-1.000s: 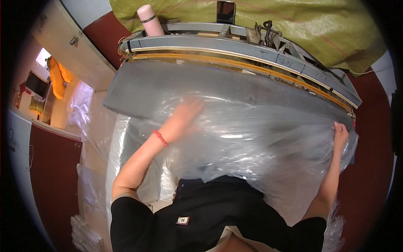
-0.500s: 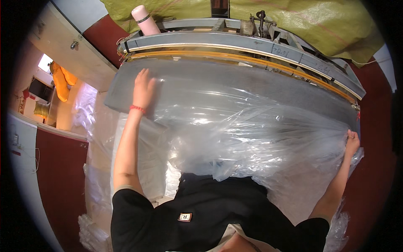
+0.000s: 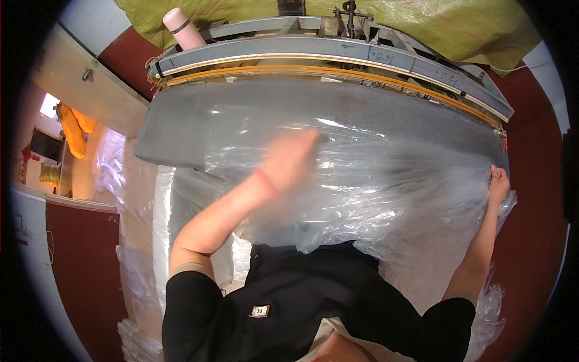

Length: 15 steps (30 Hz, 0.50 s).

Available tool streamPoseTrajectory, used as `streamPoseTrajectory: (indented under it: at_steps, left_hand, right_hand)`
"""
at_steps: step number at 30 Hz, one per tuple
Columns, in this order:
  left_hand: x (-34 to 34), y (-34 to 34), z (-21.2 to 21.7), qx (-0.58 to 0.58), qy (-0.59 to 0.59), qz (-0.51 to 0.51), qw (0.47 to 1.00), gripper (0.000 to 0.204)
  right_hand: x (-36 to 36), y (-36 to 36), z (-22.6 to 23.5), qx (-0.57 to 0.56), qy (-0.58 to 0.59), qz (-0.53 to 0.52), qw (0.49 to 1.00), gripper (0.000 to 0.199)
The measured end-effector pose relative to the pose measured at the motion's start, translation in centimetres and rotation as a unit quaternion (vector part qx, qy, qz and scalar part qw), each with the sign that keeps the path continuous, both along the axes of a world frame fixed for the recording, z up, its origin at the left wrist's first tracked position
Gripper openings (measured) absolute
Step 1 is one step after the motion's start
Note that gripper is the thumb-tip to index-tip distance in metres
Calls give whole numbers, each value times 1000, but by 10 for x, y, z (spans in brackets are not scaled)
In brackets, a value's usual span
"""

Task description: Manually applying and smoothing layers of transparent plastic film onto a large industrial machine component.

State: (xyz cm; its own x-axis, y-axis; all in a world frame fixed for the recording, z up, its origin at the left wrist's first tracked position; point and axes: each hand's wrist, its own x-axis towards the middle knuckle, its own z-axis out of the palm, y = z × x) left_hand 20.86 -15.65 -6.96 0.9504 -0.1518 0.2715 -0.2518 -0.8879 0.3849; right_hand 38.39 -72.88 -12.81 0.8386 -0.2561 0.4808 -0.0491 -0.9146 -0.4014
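Note:
Clear plastic film [image 3: 356, 175] lies wrinkled over a grey padded work surface [image 3: 175, 117] and hangs down its near side towards my body. My left hand [image 3: 292, 160] is over the middle of the film, smeared by motion, so its fingers do not show clearly. At the far right my right hand [image 3: 498, 183] is closed on the film's edge, and folds fan out from that grip. Whether the left palm touches the film, I cannot tell.
Behind the surface runs a long metal frame [image 3: 271, 49] with an orange strip [image 3: 253, 73] and a dark clamp [image 3: 350, 18]. A pink bottle [image 3: 184, 30] stands at its left end. Green woven sheeting [image 3: 422, 27] hangs behind. More plastic film [image 3: 136, 229] lies at the left.
My left hand has swept right and nearer, from the film's left part to its middle. The right hand keeps its grip on the film. The whole view has shifted slightly.

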Motion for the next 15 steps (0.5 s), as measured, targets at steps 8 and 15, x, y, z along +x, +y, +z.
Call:
streamPoseTrajectory:
  at_steps: [8,15]
  left_hand:
    - [3,174,26,107,30,249,962,15]
    - [-36,247,-2,-161,-265,325,893,12]
  right_hand:
    - [1,-14,-2,1,-3,13,1000,33]
    - [4,-15,-6,6,-3,27,1000,31]
